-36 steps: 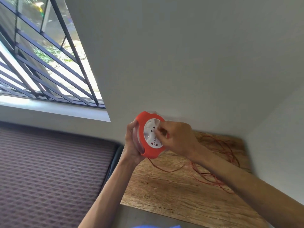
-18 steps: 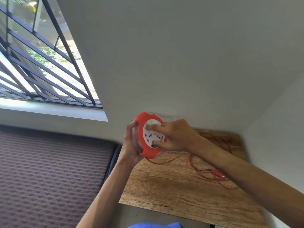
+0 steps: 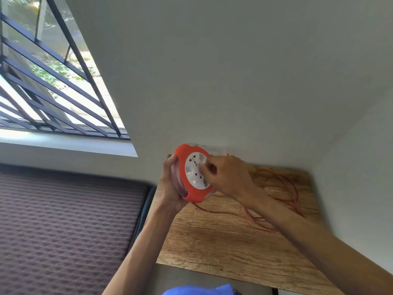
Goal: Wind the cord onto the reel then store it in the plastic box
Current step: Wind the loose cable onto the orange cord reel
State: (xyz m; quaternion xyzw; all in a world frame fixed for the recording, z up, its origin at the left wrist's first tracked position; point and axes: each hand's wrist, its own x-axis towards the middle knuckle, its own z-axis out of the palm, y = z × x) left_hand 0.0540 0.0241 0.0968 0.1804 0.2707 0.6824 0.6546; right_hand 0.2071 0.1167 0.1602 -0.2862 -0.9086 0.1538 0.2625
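Winding ongoing: left hand grips reel; right hand pinches its white hub, rotated since earlier. Less cord loose on worktop.

One reel, one cord in what look like several loose loops, one tabletop, one mattress, one window, two hands.

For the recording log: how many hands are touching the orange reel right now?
2. The left hand grips the reel from its left rim and back; the right hand has fingers on the white centre face. Contact behind the reel is hidden.
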